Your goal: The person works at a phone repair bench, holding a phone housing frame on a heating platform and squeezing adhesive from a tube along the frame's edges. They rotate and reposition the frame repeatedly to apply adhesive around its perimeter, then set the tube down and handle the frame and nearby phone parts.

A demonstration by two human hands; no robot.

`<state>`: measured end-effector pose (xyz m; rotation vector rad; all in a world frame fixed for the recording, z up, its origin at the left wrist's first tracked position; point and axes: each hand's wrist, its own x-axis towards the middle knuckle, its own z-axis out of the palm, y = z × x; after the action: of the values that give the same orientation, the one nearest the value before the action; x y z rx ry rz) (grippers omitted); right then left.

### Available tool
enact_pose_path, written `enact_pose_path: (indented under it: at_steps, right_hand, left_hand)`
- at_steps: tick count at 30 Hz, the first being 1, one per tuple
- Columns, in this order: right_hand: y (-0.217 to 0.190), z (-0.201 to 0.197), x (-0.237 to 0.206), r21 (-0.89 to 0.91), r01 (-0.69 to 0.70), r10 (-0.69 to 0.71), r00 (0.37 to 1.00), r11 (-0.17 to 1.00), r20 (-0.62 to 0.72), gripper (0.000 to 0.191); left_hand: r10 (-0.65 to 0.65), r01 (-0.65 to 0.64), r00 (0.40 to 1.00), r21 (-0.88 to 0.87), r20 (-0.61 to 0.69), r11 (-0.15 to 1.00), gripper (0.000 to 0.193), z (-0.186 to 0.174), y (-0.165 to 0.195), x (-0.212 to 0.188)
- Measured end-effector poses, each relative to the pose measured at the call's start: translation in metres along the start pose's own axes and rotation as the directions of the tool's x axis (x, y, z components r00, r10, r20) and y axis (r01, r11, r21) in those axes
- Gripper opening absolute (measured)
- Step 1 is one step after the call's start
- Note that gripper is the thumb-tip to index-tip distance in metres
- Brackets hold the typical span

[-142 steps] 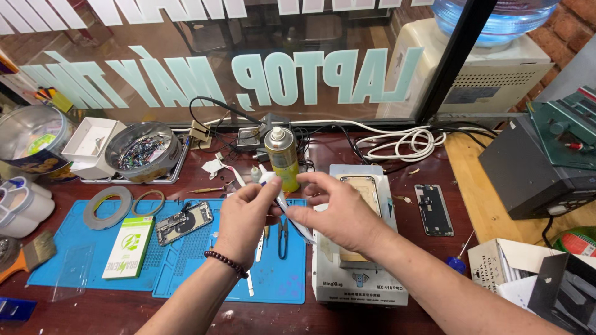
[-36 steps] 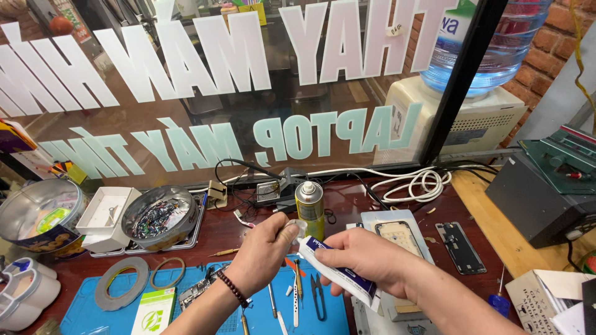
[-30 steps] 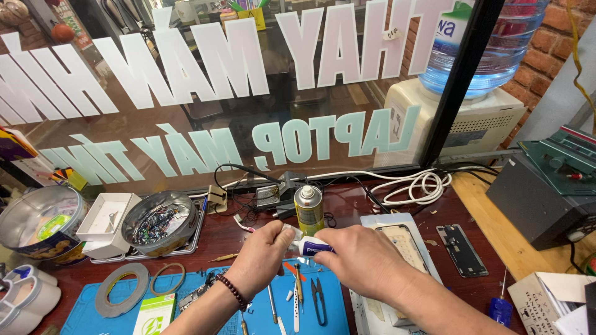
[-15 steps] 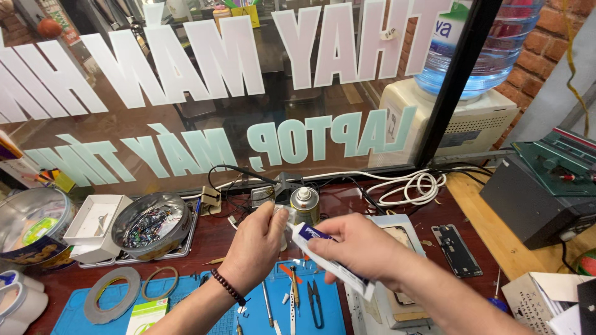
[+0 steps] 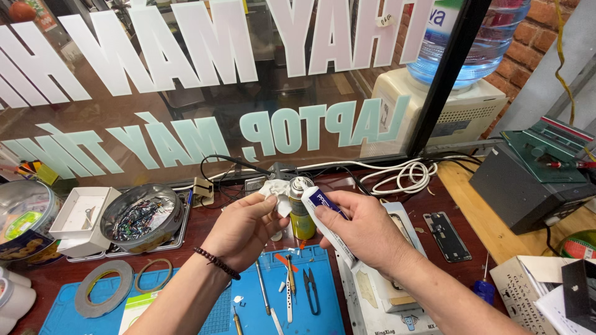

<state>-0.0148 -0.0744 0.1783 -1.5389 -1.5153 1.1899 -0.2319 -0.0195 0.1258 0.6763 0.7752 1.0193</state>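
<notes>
1. the right hand [image 5: 366, 232] is closed around a white and blue tube [image 5: 329, 214], its nozzle end raised toward the other hand and its flat tail sticking out below the palm, so the tip is free to be wiped.
2. the left hand [image 5: 245, 226] pinches a crumpled white tissue [image 5: 277, 191] between thumb and fingertips, held right at the tube's tip; whether the two touch cannot be told.
3. both hands hover above the desk, just in front of a yellow-green can [image 5: 302, 214] that stands upright behind them.
4. below lies a blue work mat [image 5: 323, 310] with tweezers [image 5: 289, 288] and small snips [image 5: 310, 290], well apart from the hands.
5. a white machine with a phone [image 5: 403, 232] on it sits under the right wrist, leaving little room there.
6. to the left, a round tin of small parts [image 5: 139, 217] and tape rolls [image 5: 102, 288] crowd the desk; the glass pane [image 5: 217, 93] bounds the back.
</notes>
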Motion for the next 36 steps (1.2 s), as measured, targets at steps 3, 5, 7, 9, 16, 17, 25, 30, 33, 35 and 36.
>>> enact_pose_path:
  at_steps: [3, 5, 7, 9, 16, 17, 25, 30, 33, 35, 36]
  right_hand:
    - [-0.002, 0.005, -0.003, 0.042, 0.048, -0.049, 0.998, 0.998, 0.037, 0.037]
    - [-0.002, 0.005, -0.004, 0.019, 0.058, -0.059, 0.998, 0.998, 0.036, 0.036]
    - [-0.002, 0.006, -0.004, -0.001, 0.060, -0.060, 0.997, 0.998, 0.048, 0.036]
    - [0.000, 0.007, -0.003, -0.022, 0.053, -0.051, 0.997, 0.998, 0.066, 0.036]
    - [0.006, 0.013, -0.002, -0.030, -0.025, 0.027, 0.996, 0.999, 0.083, 0.036]
    - [0.006, 0.013, -0.001, -0.047, -0.067, 0.071, 0.995, 0.997, 0.072, 0.036]
    - [0.015, 0.004, -0.001, 0.118, -0.215, 0.182, 0.954, 0.969, 0.239, 0.033]
    - [0.024, -0.002, 0.006, 0.241, -0.295, 0.195, 0.910, 0.925, 0.365, 0.034]
    - [0.024, -0.007, 0.010, 0.315, -0.380, 0.214, 0.865, 0.870, 0.454, 0.030]
    - [0.022, -0.007, 0.009, 0.172, -0.283, 0.203, 0.905, 0.944, 0.374, 0.029]
    - [0.020, -0.006, 0.008, 0.093, -0.234, 0.191, 0.922, 0.968, 0.338, 0.029]
  left_hand:
    - [-0.043, 0.044, 0.999, 0.046, -0.026, 0.998, 0.016, 0.008, 0.000, -0.010]
    - [-0.064, 0.066, 0.997, 0.065, -0.031, 0.996, 0.014, 0.012, 0.000, -0.012]
    - [-0.066, 0.069, 0.997, 0.078, -0.036, 0.995, 0.013, 0.012, -0.001, -0.012]
    - [-0.044, 0.046, 0.999, 0.096, -0.023, 0.994, 0.013, 0.011, -0.003, -0.011]
    - [-0.002, 0.000, 0.999, 0.077, 0.034, 0.997, 0.014, 0.011, -0.008, -0.015]
    - [-0.012, 0.010, 0.999, 0.044, 0.036, 0.999, 0.019, 0.011, -0.009, -0.017]
    - [0.039, -0.045, 0.995, 0.059, 0.096, 0.997, 0.020, 0.002, -0.021, -0.011]
    - [0.019, -0.034, 0.994, 0.141, 0.112, 0.989, 0.013, -0.005, -0.024, -0.006]
    - [0.019, -0.046, 0.993, 0.224, 0.120, 0.974, 0.010, -0.004, -0.018, -0.004]
    - [0.011, -0.033, 0.997, 0.272, 0.082, 0.962, 0.011, -0.003, -0.016, -0.003]
    - [0.002, -0.014, 0.999, 0.283, 0.041, 0.959, 0.011, -0.002, -0.016, -0.002]
